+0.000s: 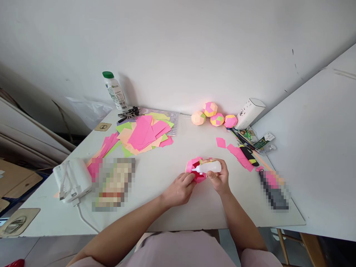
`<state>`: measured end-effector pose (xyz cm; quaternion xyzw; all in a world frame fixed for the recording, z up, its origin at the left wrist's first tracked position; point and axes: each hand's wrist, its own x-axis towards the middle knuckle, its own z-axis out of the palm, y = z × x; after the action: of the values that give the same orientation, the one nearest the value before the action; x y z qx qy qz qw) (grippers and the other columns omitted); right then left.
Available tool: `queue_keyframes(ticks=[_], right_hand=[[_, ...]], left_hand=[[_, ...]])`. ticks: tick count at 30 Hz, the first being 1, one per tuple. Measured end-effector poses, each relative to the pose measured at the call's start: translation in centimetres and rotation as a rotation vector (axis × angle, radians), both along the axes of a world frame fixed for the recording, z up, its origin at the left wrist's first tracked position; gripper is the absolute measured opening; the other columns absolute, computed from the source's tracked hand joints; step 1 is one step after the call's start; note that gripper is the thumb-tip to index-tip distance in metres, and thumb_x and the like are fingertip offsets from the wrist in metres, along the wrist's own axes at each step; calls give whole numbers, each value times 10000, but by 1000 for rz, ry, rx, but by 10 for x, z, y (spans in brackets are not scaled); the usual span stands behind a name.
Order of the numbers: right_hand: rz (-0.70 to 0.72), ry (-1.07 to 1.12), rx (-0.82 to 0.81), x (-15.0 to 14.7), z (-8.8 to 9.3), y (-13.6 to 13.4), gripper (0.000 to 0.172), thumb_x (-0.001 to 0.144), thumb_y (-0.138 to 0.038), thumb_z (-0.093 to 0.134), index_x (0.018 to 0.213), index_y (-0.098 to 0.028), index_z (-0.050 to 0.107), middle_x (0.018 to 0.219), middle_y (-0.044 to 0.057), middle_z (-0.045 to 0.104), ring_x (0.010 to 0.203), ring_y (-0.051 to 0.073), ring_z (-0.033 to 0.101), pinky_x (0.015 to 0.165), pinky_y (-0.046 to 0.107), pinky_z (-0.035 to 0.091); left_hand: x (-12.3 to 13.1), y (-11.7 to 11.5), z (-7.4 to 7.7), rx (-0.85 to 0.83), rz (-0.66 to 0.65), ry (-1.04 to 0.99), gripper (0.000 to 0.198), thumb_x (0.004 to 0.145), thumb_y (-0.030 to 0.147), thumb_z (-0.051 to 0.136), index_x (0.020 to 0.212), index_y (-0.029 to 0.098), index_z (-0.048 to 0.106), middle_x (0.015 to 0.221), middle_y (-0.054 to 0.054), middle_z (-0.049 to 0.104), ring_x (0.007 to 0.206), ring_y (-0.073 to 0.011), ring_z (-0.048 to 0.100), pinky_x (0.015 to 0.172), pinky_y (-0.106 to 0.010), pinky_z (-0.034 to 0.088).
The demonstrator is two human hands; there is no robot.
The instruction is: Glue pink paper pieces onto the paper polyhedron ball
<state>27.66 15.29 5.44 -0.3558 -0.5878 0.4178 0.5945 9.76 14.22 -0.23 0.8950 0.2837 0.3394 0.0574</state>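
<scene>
A pink paper ball, hollow and partly built, stands above the table in front of me. My left hand grips its lower left edge with bent fingers. In my right hand lies a white glue bottle, tilted sideways. Its narrow tip points left into the ball's opening, near the left fingers. Whether glue is coming out is too small to tell. Part of the ball's right side is hidden behind the bottle and my right hand.
Loose pink, green and peach paper pieces lie back left, near keys and a green-capped bottle. Finished paper balls sit by the wall. A cutter and pink strips lie right; a white power bank is left.
</scene>
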Motion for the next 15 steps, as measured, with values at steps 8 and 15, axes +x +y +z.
queue_keyframes(ticks=[8, 15], right_hand=[[-69, 27, -27, -1, 1, 2, 314, 806, -369, 670, 1041, -244, 503, 1000, 78, 674, 875, 218, 659, 642, 354, 571], [-59, 54, -80, -2, 4, 2, 288, 801, -357, 679, 1015, -257, 513, 983, 55, 676, 802, 197, 661, 665, 365, 557]], left_hand=[[1, 0, -1, -13, -3, -2, 225, 925, 141, 315, 948, 175, 536, 975, -101, 539, 784, -187, 522, 712, -358, 473], [1, 0, 2, -28, -13, 1, 253, 904, 104, 303, 981, 177, 532, 991, -107, 561, 804, -198, 549, 722, -371, 487]])
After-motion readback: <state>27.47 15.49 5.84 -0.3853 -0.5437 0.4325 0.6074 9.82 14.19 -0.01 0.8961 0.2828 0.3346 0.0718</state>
